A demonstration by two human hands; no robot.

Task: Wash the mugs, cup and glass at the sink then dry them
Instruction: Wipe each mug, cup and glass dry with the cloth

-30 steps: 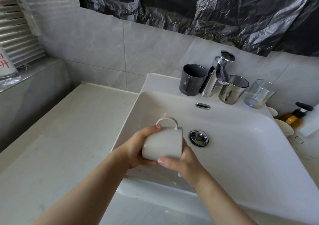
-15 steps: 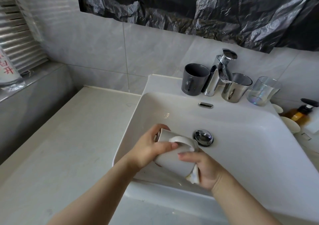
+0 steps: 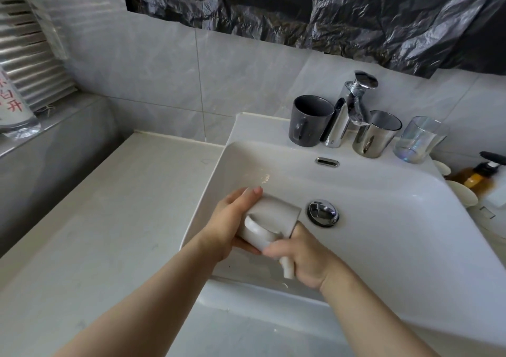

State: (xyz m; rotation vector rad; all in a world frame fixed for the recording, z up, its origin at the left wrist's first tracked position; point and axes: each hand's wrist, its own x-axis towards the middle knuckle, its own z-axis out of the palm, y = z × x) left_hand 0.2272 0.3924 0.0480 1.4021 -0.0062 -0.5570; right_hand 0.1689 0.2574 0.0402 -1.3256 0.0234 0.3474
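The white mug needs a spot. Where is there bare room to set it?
Bare: the counter left of the sink; also the sink's back-left corner beside the dark grey mug. Crowded: around the faucet, with steel cup and glass, and the right side by the soap bottle.

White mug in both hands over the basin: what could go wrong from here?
1. The white mug lies on its side above the hard sink, gripped by the left hand while the right hand holds a pale cloth or sponge against it; if wet, it could slip and chip.
2. The grey mug, steel cup and glass crowd the faucet on the back ledge; a reach for the tap could knock one into the basin.
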